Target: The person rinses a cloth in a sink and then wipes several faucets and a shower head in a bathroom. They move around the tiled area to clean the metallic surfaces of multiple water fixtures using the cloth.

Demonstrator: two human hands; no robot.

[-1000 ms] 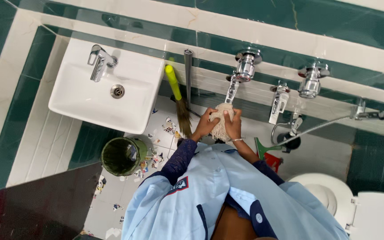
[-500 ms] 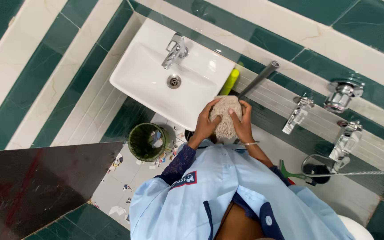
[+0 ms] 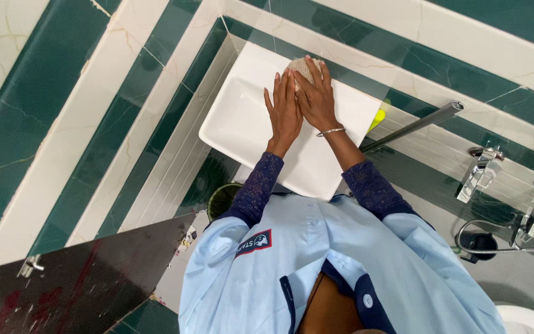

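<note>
A beige knitted cloth (image 3: 305, 65) lies at the back rim of the white wash basin (image 3: 236, 124), over the spot where the tap stood. My right hand (image 3: 316, 99), with a thin bangle at the wrist, covers the cloth with its fingers spread over it. Close beside it, my left hand (image 3: 283, 112) lies flat with straight fingers, its fingertips on the cloth's left edge. Both arms reach over the basin bowl, and the basin tap is hidden under the hands and cloth.
A green bin (image 3: 222, 199) shows under the basin's near edge. A yellow broom handle (image 3: 376, 117) and a grey metal pole (image 3: 416, 126) lean at the basin's right. Chrome wall taps (image 3: 482, 174) and a hose are farther right, with a toilet (image 3: 529, 318) at bottom right and a dark slab (image 3: 63, 291) at bottom left.
My hands carried the cloth from the wall tap on the right over to the basin and set it on the basin's back rim. The view swung left with them.
</note>
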